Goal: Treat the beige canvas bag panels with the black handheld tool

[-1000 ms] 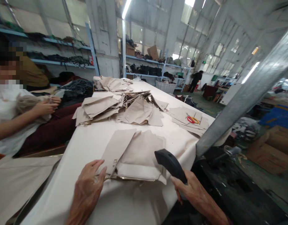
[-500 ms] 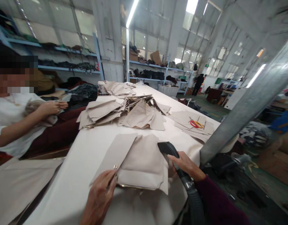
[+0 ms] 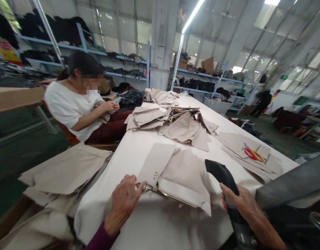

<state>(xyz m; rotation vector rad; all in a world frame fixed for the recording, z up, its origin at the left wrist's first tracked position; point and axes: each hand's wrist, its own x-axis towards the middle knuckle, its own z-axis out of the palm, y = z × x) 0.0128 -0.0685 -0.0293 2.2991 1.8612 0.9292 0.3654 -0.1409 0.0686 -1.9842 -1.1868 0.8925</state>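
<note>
My right hand is wrapped round the handle of a black vacuum cleaner nozzle, whose mouth points at the beige pieces beside it. A beige fabric piece with a metal zipper lies in front of me on the white table, zipper edge towards me. Beside it, partly overlapped, rests a flat beige panel with a small metal zipper pull on it. My left hand is closed at the near left corner, thumb and fingers at the zipper end. The fingertips' exact hold is partly hidden.
A heap of beige pieces covers the table's middle. Scissors with red and yellow handles lie on flat panels at right. Stacked beige pieces stand low at left. A seated co-worker handles fabric. A metal post slants at right.
The view has swung left, bringing the co-worker and the left stack fully in. The nozzle has drawn a little away from the fabric. My left hand stays at the zipper end.
</note>
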